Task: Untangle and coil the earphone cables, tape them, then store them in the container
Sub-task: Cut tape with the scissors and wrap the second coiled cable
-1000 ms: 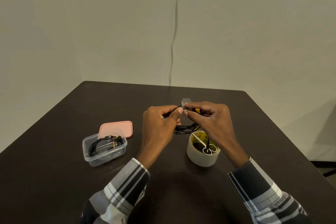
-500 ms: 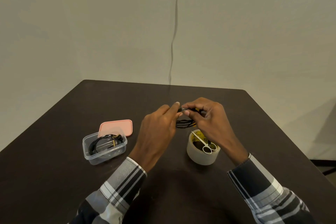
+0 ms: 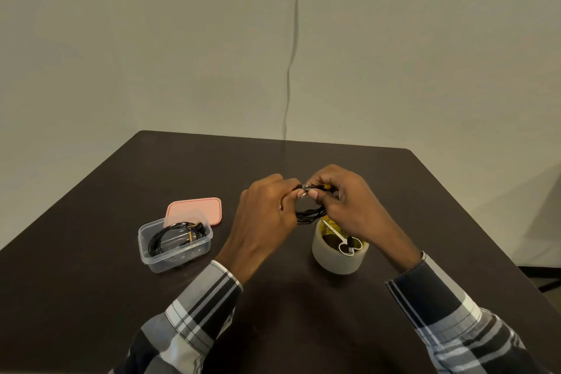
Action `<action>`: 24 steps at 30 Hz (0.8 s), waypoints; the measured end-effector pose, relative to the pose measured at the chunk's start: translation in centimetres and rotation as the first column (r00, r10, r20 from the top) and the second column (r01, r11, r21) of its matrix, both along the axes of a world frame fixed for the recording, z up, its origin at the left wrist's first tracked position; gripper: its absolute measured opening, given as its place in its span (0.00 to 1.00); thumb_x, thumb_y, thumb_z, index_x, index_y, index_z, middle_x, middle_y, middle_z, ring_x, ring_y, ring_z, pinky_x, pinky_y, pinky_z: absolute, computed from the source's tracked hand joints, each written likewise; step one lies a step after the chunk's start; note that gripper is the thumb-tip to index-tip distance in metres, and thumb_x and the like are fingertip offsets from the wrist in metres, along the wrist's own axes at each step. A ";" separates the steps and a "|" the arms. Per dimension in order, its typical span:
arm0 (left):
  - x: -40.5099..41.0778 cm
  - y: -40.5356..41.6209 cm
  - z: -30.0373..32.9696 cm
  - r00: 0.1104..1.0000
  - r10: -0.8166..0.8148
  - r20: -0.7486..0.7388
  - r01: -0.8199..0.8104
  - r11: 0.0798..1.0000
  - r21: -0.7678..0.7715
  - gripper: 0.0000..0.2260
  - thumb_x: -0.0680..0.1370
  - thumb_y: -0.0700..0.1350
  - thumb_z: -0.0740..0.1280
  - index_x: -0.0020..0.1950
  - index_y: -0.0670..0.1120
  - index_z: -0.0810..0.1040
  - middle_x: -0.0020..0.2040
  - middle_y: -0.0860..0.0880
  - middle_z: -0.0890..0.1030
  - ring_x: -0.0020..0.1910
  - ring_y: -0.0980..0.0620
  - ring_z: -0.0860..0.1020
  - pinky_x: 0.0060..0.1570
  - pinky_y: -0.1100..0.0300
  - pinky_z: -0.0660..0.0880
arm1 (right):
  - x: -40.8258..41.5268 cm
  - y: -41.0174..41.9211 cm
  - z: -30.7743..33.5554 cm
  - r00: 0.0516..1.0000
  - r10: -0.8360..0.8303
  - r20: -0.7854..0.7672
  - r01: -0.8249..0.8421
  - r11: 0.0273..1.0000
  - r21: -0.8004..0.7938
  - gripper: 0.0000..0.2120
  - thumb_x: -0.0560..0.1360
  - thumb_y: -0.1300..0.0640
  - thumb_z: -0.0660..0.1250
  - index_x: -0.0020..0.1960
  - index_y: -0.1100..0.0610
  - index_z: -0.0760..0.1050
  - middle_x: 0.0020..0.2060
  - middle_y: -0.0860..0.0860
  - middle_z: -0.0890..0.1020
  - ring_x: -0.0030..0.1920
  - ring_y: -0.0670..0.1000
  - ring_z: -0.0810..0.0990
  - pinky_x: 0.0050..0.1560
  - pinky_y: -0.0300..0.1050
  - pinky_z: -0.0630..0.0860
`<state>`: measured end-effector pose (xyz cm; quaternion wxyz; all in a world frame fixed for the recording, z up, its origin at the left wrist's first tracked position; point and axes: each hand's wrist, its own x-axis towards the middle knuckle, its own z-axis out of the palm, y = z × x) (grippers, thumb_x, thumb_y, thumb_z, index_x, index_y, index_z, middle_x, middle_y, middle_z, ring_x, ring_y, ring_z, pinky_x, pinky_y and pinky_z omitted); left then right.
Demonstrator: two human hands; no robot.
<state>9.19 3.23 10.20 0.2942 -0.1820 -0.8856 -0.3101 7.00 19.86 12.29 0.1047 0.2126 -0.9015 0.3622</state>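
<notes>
Between both hands' fingertips: coiled earphone cable (image 3: 309, 213), top pinched by left hand (image 3: 265, 215) and right hand (image 3: 349, 206), loop hanging below.

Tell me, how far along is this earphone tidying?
One coiled earphone cable already lies in the open container, its pink lid behind it. A second coil is held up in the left hand and right hand, apparently being taped at the top. Still to do: store it and perhaps close the lid. Scissors rest in the tape roll.
</notes>
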 end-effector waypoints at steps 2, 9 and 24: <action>-0.1 -0.2 0.2 0.999 -0.029 0.016 0.028 0.998 0.049 0.07 0.80 0.43 0.66 0.45 0.44 0.83 0.33 0.52 0.73 0.32 0.54 0.70 0.31 0.63 0.60 | 0.1 0.1 0.2 0.997 0.027 0.071 -0.020 0.995 -0.093 0.08 0.78 0.62 0.69 0.45 0.50 0.82 0.44 0.47 0.82 0.44 0.48 0.80 0.47 0.47 0.80; -0.7 -1.1 0.2 0.967 -0.185 0.177 0.132 0.952 0.275 0.07 0.79 0.43 0.68 0.48 0.46 0.86 0.38 0.46 0.83 0.36 0.49 0.81 0.34 0.46 0.80 | 0.4 0.7 0.6 0.923 0.218 0.318 -0.025 0.856 -0.516 0.07 0.76 0.66 0.70 0.52 0.57 0.81 0.42 0.58 0.86 0.40 0.54 0.84 0.45 0.50 0.80; -1.4 -1.1 -0.1 0.876 -0.333 0.348 0.127 0.856 0.501 0.07 0.79 0.42 0.68 0.52 0.45 0.86 0.40 0.44 0.85 0.36 0.52 0.83 0.34 0.57 0.81 | 0.1 1.6 0.2 0.849 0.340 0.405 -0.011 0.777 -0.630 0.17 0.67 0.73 0.75 0.52 0.58 0.84 0.42 0.55 0.85 0.45 0.52 0.85 0.48 0.43 0.82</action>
